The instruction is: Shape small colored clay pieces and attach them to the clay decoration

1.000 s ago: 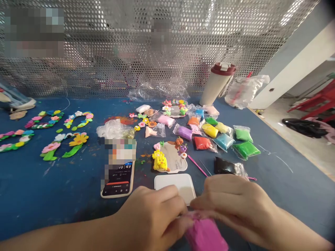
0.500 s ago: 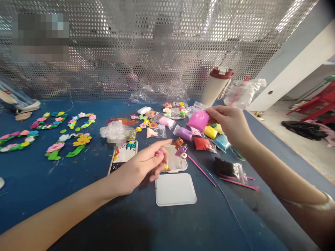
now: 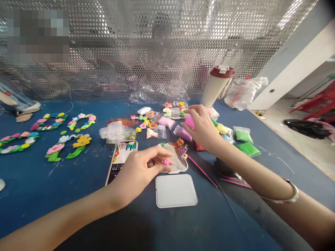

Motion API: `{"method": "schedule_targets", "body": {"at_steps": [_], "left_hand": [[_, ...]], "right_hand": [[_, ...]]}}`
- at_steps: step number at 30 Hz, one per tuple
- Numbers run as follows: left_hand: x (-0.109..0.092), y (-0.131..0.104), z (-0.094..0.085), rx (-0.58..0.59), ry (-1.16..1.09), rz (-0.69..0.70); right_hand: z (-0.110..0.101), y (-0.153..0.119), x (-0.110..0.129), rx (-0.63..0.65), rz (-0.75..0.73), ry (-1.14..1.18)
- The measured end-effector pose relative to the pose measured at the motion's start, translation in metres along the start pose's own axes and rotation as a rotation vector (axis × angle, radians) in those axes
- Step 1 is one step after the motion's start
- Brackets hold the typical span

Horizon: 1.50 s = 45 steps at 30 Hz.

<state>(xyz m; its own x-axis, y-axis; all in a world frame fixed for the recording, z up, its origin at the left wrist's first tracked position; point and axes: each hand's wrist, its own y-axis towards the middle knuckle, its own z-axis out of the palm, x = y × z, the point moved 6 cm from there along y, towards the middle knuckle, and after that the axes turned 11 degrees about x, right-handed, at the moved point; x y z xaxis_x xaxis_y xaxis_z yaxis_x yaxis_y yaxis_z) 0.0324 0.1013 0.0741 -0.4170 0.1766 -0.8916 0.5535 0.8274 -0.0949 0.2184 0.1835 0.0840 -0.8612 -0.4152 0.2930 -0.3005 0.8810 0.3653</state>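
Between the fingertips of my left hand [image 3: 142,169] is a small ball of pink clay [image 3: 165,162]. It hovers over a decorated board [image 3: 174,158] with a wavy white edge and small clay figures along its right side. My right hand [image 3: 205,127] has its fingers closed on a bag of pink clay [image 3: 189,121], much of it hidden behind the hand. Around that hand lie bags of purple clay [image 3: 182,133], red clay [image 3: 200,145] and yellow clay [image 3: 222,129]. Just in front of the board lies a white rectangular tray [image 3: 176,191].
A phone [image 3: 115,164] lies left of the board. Pink sculpting tools [image 3: 202,171] and bags of green clay [image 3: 248,149] are on the right. Flowered clay wreaths [image 3: 69,146] lie left. A lidded cup [image 3: 217,85] stands before the perforated metal screen [image 3: 104,45].
My right hand has moved left and down with the bag of pink clay, uncovering green bags. My left hand has shifted slightly right with the pink ball, its fingers curling around it.
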Motion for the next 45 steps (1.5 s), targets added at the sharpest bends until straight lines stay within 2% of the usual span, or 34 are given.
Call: {"method": "schedule_targets", "body": {"at_steps": [3, 7, 9, 14, 17, 21, 23, 26, 30, 34, 37, 39, 41, 45], "left_hand": [[0.001, -0.005, 0.01, 0.092, -0.017, -0.048], [-0.002, -0.013, 0.029, 0.264, 0.05, 0.014], [0.001, -0.014, 0.034, 0.246, 0.043, 0.01], [0.013, -0.009, 0.033, 0.073, -0.073, -0.091], [0.018, -0.008, 0.032, 0.042, -0.134, -0.155], [0.012, -0.009, 0.033, 0.038, -0.163, -0.117], [0.011, -0.011, 0.037, 0.068, -0.151, -0.112], [0.013, -0.015, 0.046, 0.134, -0.109, -0.119], [0.013, -0.018, 0.051, 0.166, -0.081, -0.071], [0.005, -0.021, 0.045, 0.066, -0.117, -0.016], [0.009, -0.023, 0.04, -0.025, -0.242, -0.09], [0.012, -0.024, 0.04, -0.039, -0.322, -0.116], [0.014, -0.024, 0.046, 0.021, -0.385, -0.091], [0.017, -0.025, 0.058, 0.181, -0.473, -0.091]], "right_hand": [[-0.001, -0.006, 0.022, 0.032, -0.066, 0.049], [-0.006, -0.022, 0.038, 0.084, -0.108, 0.137], [-0.008, -0.034, 0.043, 0.103, -0.109, 0.185], [-0.007, -0.071, 0.045, 0.161, -0.044, 0.413], [-0.005, -0.089, 0.049, 0.151, -0.04, 0.481], [-0.006, -0.106, 0.068, 0.111, -0.243, 0.559], [-0.005, -0.113, 0.076, 0.099, -0.34, 0.59], [-0.005, -0.122, 0.082, 0.047, -0.406, 0.55], [-0.004, -0.13, 0.084, 0.036, -0.431, 0.426], [-0.007, -0.138, 0.083, -0.002, -0.483, 0.265], [-0.015, -0.14, 0.07, -0.124, -0.418, 0.38], [-0.018, -0.141, 0.06, -0.17, -0.356, 0.501], [-0.017, -0.139, 0.057, -0.137, -0.337, 0.515], [-0.004, -0.13, 0.057, 0.016, -0.276, 0.446]]}}
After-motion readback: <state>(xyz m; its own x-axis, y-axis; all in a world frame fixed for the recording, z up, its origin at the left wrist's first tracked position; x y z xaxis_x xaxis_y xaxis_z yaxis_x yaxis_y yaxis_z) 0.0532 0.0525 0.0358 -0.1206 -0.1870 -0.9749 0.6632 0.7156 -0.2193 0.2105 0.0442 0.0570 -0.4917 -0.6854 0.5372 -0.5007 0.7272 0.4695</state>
